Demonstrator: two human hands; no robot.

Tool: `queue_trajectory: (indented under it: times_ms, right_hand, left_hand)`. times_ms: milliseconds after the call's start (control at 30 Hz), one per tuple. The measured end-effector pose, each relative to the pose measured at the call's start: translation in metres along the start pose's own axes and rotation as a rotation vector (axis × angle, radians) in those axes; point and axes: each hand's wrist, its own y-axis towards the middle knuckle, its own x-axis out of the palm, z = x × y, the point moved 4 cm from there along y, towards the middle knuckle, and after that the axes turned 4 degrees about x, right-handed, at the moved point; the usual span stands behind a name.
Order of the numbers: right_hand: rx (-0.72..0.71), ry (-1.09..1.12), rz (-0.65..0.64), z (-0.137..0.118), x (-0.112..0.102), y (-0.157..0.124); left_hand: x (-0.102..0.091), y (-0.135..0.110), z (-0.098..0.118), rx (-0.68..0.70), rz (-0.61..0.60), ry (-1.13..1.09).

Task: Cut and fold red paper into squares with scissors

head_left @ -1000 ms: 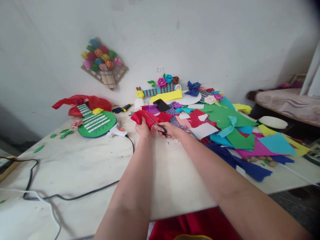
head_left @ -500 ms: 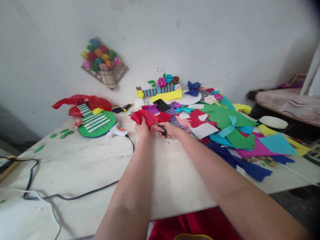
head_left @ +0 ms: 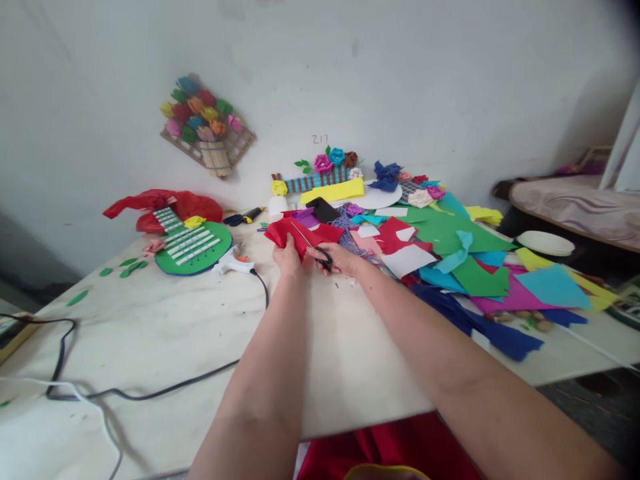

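Near the middle of the table my left hand (head_left: 289,258) is closed on the near edge of a red sheet of paper (head_left: 281,231). My right hand (head_left: 339,259) grips black-handled scissors (head_left: 316,251), and their blades lie across the red sheet, pointing up and left. Both forearms reach forward from the bottom of the view. Behind the red sheet lie purple scraps and a dark phone-like object (head_left: 323,209).
A white glue gun (head_left: 233,265) with a black cord (head_left: 150,393) lies left of my hands. A green disc craft (head_left: 194,247) and a red bag (head_left: 157,202) sit further left. Several coloured paper sheets (head_left: 480,277) cover the right side. Paper flower crafts (head_left: 325,172) stand by the wall.
The scissors and red sheet have shifted only slightly in my hands; nothing else moved.
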Motion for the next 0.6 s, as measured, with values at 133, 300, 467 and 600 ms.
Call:
queue_trajectory:
  times_ms: [133, 300, 467, 600]
  right_hand:
    - [-0.017, 0.005, 0.019, 0.0011, -0.0001, 0.0013]
    - [-0.012, 0.004, 0.028, 0.0037, -0.0002, 0.0040]
    - [0.016, -0.002, 0.050, 0.0066, -0.0002, 0.0068]
    - [0.033, 0.007, 0.068, 0.0056, 0.0014, 0.0062]
  left_hand:
    - [0.0011, -0.0014, 0.0002, -0.006, -0.007, -0.031]
    - [0.0009, -0.0019, 0.0011, -0.008, 0.008, -0.041]
    - [0.0010, -0.0044, 0.0039, -0.019, 0.021, -0.035]
    - [0.0009, -0.0044, 0.0041, -0.024, 0.029, -0.036]
